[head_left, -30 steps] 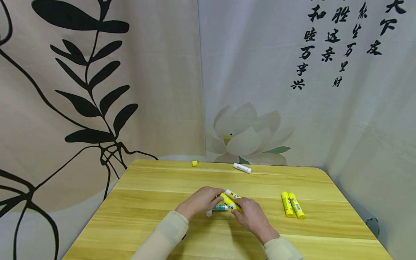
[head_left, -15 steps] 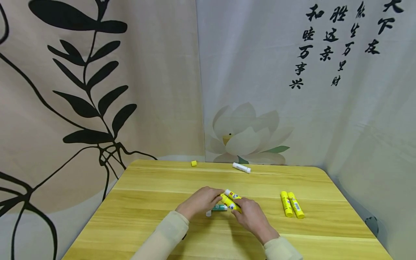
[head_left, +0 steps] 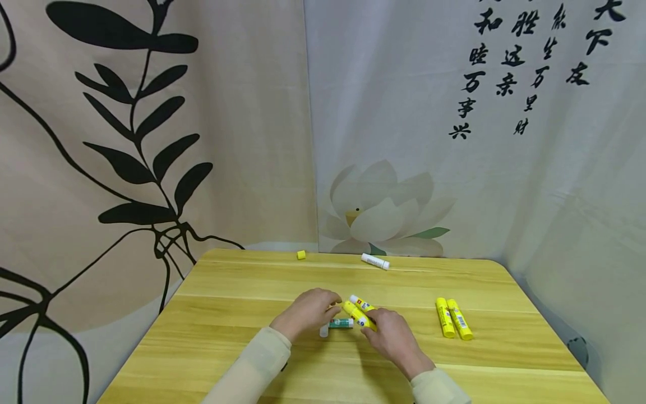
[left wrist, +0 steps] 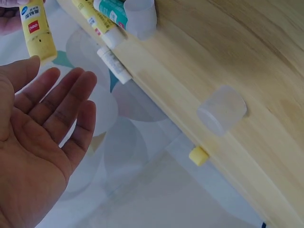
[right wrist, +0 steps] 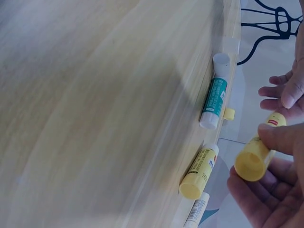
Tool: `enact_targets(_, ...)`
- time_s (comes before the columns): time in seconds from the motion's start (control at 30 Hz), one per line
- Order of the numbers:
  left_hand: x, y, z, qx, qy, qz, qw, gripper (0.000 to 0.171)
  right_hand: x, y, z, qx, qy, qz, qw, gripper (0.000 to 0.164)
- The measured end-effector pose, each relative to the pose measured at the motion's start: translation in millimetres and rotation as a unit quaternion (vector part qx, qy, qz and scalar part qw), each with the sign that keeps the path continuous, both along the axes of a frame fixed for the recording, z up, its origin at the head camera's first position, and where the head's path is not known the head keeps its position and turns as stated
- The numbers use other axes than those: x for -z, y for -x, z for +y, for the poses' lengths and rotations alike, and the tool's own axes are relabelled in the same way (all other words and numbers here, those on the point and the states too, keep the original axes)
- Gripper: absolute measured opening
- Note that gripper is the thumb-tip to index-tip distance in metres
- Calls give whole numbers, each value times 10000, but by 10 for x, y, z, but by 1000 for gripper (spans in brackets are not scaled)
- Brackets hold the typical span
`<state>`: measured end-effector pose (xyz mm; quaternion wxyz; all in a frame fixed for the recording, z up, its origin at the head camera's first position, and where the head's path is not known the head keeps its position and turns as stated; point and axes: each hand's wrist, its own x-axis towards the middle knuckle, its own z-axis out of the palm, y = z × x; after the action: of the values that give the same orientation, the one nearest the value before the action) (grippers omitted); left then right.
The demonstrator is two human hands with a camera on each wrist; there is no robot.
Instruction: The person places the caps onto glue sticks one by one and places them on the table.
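My right hand [head_left: 396,339] grips a yellow glue stick [head_left: 357,314] tilted above the table, thumb on one side and fingers beneath. Close to its far end is my left hand [head_left: 310,310]. In the left wrist view that hand's palm faces up with fingers loosely bent and nothing held, the thumb tip near the glue stick's end; whether they touch I cannot tell. Beneath the hands lie a green glue stick [right wrist: 214,102] and a yellow glue stick with a white end [right wrist: 199,172]. A translucent cap [left wrist: 140,18] stands at the green stick's end.
Another translucent cap [left wrist: 222,110] stands on the wooden table [head_left: 227,348]. Near the back edge are a small yellow block-like piece [head_left: 301,255] and a white glue stick [head_left: 375,261]. Two yellow glue sticks [head_left: 446,317] lie side by side at right. A printed curtain [head_left: 262,140] hangs behind.
My left hand has let go of the glue stick's far end and drawn back slightly to the left. The right hand still holds the stick, almost unmoved.
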<state>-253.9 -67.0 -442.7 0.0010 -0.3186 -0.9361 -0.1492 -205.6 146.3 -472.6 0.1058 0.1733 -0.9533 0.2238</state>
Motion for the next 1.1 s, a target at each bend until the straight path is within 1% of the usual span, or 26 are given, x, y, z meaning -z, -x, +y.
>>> enact_targets(0.2, 17, 10, -27, 1, 260, 249, 9994, 25, -18, 0, 15, 107, 8, -86, 9999, 19)
enact_targets(0.4, 5, 9, -40, -15, 592, 645, 9962, 21, -21, 0, 27, 234, -22, -166, 9996, 20)
enact_targets(0.53, -10, -2, -53, -171, 797, 730, 9940, 19, -16, 3, 40, 347, -29, -191, 9992, 22)
enact_targets(0.77, -45, -25, -67, -609, 1133, 571, 9900, 23, -5, 40, 58, 617, -134, -302, 9975, 28)
enact_targets(0.9, -63, -38, -75, -744, 1253, 510, 9880, 24, -9, 53, 71, 735, -119, -375, 9965, 30)
enact_targets(1.1, -71, -43, -84, -939, 1483, 386, 9837, 25, -8, 54, 103, 850, -204, -257, 9958, 31)
